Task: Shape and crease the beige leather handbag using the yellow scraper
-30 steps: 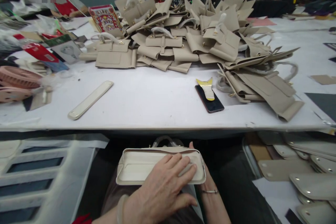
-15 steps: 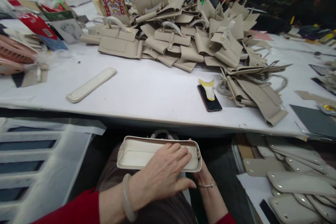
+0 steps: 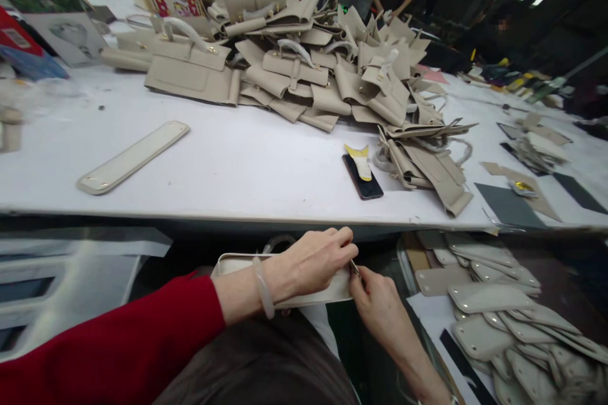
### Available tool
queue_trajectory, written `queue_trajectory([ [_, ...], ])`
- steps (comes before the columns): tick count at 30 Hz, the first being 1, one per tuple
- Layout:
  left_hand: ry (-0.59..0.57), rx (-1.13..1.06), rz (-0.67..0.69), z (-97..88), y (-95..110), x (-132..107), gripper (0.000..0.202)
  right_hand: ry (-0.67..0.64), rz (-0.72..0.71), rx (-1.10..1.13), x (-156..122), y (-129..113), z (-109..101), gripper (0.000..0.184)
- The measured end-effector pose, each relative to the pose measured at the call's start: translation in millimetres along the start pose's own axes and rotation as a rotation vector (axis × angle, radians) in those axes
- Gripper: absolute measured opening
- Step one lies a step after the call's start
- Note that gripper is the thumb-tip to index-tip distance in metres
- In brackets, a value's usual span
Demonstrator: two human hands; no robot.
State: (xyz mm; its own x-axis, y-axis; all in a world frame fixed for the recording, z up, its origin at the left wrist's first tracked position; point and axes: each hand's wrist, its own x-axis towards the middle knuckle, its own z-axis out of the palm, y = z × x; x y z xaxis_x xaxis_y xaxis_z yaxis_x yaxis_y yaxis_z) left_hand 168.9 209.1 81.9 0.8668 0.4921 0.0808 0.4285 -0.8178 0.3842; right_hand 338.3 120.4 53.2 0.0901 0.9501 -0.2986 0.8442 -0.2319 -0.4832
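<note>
Now you are bringing both hands together at the right-hand end of the cream bag base (image 3: 237,263) lying on your lap, low in the middle of the frame just under the table edge. A second ago your left hand (image 3: 311,261) was lying flat and spread across its inner face; now its fingers are drawn up and pinching at the corner, wrist bent over the piece. Your right hand (image 3: 377,297), which was tucked behind the far end, is coming round to the front and pinching the same spot, fingertips nearly meeting the left ones around a small metal fitting (image 3: 354,266) that is too small to make out clearly. That reads as the work moving from smoothing or pressing the panel to fine handling at its end.

Your view is also swinging right, so more of the stacked cream panels (image 3: 494,300) at lower right is showing. Above your hands, on the white table (image 3: 266,171), a phone (image 3: 363,176) is lying with a yellow-and-white scrap (image 3: 360,158) on it, a long cream strip (image 3: 133,156) is resting at mid-left, and the heap of beige bag parts (image 3: 323,69) is filling the upper middle. Two other people are standing at the top edge.
</note>
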Motion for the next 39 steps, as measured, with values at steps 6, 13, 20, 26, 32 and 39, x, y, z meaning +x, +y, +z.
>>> queue_trajectory([
  [6,-0.148,-0.158,0.116,21.2,-26.1,34.3,0.017,-0.010,0.015,-0.011,2.6,3.7,2.9,0.027],
  [13,-0.302,-0.312,0.054,24.7,-36.5,42.3,0.029,-0.016,0.026,0.112,-0.7,4.8,11.1,0.036],
  [20,-0.375,-0.417,-0.058,28.8,-42.6,52.6,0.032,0.004,0.076,0.268,-7.0,1.1,16.5,0.045],
  [26,-0.366,-0.452,-0.037,34.5,-47.6,52.5,0.035,-0.063,0.085,0.507,-7.4,7.7,19.0,0.056],
  [32,-0.365,-0.446,-0.025,34.3,-49.2,51.3,0.035,-0.076,0.087,0.637,-7.5,16.6,25.1,0.058],
  [39,-0.390,-0.470,-0.048,32.9,-49.3,51.8,0.036,-0.182,0.245,1.212,-5.0,25.2,29.3,0.046],
])
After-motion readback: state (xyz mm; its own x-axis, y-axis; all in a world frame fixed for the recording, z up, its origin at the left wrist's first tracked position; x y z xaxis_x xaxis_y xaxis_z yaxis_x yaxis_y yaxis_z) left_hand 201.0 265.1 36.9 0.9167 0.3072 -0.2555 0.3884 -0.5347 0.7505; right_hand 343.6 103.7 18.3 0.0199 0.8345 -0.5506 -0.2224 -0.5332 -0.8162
